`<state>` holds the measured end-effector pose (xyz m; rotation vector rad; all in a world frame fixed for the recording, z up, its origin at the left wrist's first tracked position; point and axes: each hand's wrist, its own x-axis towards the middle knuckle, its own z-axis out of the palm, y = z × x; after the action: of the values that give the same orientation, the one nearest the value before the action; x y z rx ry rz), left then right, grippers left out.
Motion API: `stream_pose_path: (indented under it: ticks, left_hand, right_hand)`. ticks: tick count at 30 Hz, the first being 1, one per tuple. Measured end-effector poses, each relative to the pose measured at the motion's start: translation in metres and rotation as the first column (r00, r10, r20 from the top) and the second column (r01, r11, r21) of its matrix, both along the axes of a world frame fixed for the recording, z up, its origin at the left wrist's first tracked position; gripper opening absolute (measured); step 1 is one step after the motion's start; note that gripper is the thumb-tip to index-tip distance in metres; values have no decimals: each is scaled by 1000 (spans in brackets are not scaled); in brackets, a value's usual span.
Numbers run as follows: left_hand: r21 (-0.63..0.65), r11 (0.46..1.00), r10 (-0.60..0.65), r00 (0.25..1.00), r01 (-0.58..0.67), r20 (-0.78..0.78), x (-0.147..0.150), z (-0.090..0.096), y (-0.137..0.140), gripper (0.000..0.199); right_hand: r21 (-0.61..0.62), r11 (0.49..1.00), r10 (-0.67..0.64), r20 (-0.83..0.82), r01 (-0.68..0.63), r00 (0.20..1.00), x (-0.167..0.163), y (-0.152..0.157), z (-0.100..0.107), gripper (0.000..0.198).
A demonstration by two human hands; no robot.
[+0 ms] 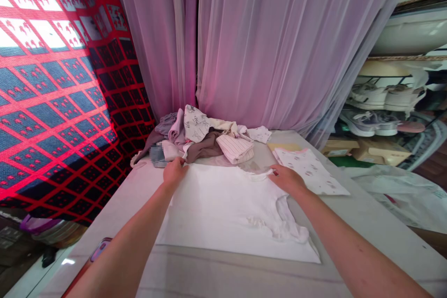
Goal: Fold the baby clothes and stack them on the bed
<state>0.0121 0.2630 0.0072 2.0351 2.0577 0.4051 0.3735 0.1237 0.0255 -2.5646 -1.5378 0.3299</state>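
Note:
A small white shirt [223, 209] lies spread on the pale table, its neckline and sleeves toward the right. My left hand [174, 172] pinches its far left corner. At the far right, by the neckline, my right hand [287, 179] grips the fabric between thumb and fingers. Just beyond my left hand is a heap of clothes [206, 146] in grey, mauve, brown and white. A folded pink striped garment [235, 147] rests at the heap's right side. Beside my right hand lies a flat white printed garment [312, 170].
Purple curtains [254, 46] hang behind the table [370, 233]. A red and dark patterned cloth [59, 88] hangs at the left. Shoes [377, 95] stand on a rack at the right, above cardboard boxes [380, 151]. A phone [100, 248] lies near my left forearm.

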Motion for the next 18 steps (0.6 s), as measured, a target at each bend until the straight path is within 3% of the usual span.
stream_pose_path:
  ticks: [6, 10, 12, 18]
  left_hand:
    - [-28, 999, 30, 998, -28, 61, 4, -1, 7, 32]
    - [-58, 998, -1, 996, 7, 93, -1, 5, 7, 24]
    - [-48, 998, -43, 992, 49, 120, -7, 10, 4, 18]
    - [80, 963, -268, 939, 257, 216, -32, 28, -25, 19]
  right_hand:
    - [6, 999, -52, 42, 51, 998, -4, 1, 0, 29]
    - [-12, 999, -47, 51, 47, 998, -4, -3, 5, 42]
    - [10, 999, -36, 49, 36, 998, -3, -6, 8, 45]
    - [143, 990, 12, -50, -4, 999, -5, -37, 9, 28]
